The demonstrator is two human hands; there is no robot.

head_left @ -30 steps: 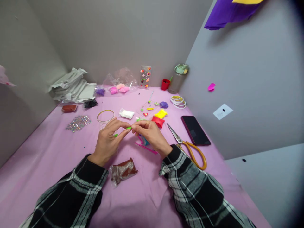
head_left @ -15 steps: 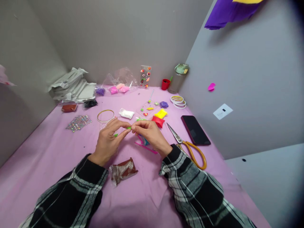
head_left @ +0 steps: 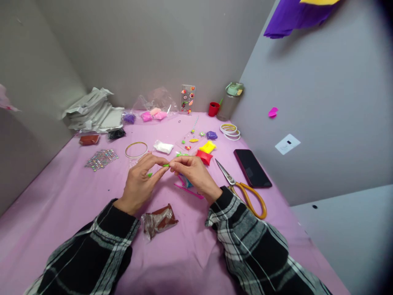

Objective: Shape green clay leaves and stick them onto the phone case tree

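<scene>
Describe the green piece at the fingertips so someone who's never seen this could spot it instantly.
Above the pink tablecloth, find where the left hand and right hand meet. Look for the green piece pinched between the left thumb and index finger; unlike the other green bit, nearer the left palm, it sits right at their tips.

Above a pink cloth (head_left: 184, 262), the left hand (head_left: 136, 184) pinches a small green piece (head_left: 166, 165) between thumb and finger, and the right hand (head_left: 198, 174) pinches at its right end. A 2nd green bit (head_left: 149, 175) shows against the left hand. A brown packet (head_left: 164, 220) lies between the 2 plaid sleeves (head_left: 248, 233); yellow-handled scissors (head_left: 235, 182) lie beside a smartphone (head_left: 252, 168).
</scene>
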